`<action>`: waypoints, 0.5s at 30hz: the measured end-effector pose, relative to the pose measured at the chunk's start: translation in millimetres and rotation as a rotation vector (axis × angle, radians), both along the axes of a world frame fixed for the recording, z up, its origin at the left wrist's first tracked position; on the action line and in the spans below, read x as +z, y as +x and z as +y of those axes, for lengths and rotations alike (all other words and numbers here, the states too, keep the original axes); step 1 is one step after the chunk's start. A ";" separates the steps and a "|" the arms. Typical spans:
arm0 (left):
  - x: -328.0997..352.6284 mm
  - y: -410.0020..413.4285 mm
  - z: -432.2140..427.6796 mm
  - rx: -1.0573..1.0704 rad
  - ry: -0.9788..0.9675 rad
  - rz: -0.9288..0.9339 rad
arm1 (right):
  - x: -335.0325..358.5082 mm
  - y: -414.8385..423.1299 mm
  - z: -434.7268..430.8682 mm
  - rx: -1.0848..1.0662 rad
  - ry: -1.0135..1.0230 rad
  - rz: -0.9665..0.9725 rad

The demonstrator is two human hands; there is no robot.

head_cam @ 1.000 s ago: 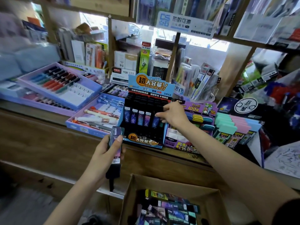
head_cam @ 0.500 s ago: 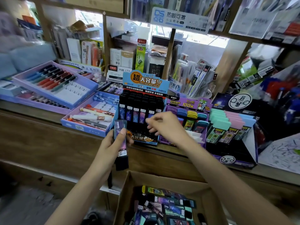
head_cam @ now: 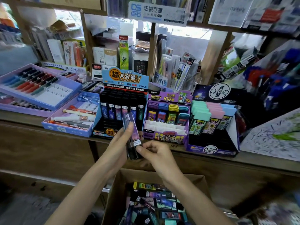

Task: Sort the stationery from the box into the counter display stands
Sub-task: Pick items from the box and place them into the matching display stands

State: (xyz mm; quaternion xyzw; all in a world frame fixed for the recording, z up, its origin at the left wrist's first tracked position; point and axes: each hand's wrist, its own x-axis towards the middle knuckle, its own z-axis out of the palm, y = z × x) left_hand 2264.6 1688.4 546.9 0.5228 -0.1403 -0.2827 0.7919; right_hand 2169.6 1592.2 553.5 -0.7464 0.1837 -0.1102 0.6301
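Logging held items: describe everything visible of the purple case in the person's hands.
The case is a slim, flat oblong, seemingly plastic, purple with a white label near its lower end and a dark base. It is held nearly upright, top leaning left, before the black stand and above the box. The left hand grips its side; the right hand pinches its lower end. Another dark case may lie behind it.

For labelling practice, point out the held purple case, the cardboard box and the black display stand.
purple case (head_cam: pixel 129 120): head view, upper face
cardboard box (head_cam: pixel 193 182): head view, far wall
black display stand (head_cam: pixel 125 78): head view, header card
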 end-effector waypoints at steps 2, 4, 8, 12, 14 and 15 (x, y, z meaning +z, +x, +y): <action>-1.2 -3.7 -3.2 -0.073 -0.034 0.036 | 3.7 -7.3 -12.0 -0.002 0.095 -0.018; -2.3 -8.0 -8.7 -0.092 -0.046 0.002 | 6.8 -14.9 -24.1 -0.010 0.159 -0.027; -3.0 -16.9 -27.0 -0.080 0.026 -0.143 | 5.8 -26.5 -45.1 -0.062 0.015 -0.012; -6.6 -16.2 -35.2 -0.007 0.093 -0.196 | 13.4 -30.1 -70.1 -0.135 -0.102 -0.085; -8.3 -11.9 -31.3 0.023 0.128 -0.211 | 24.9 -25.7 -83.0 -0.156 -0.172 -0.116; -9.3 -9.2 -27.8 0.038 0.139 -0.211 | 32.3 -21.2 -88.3 -0.158 -0.207 -0.127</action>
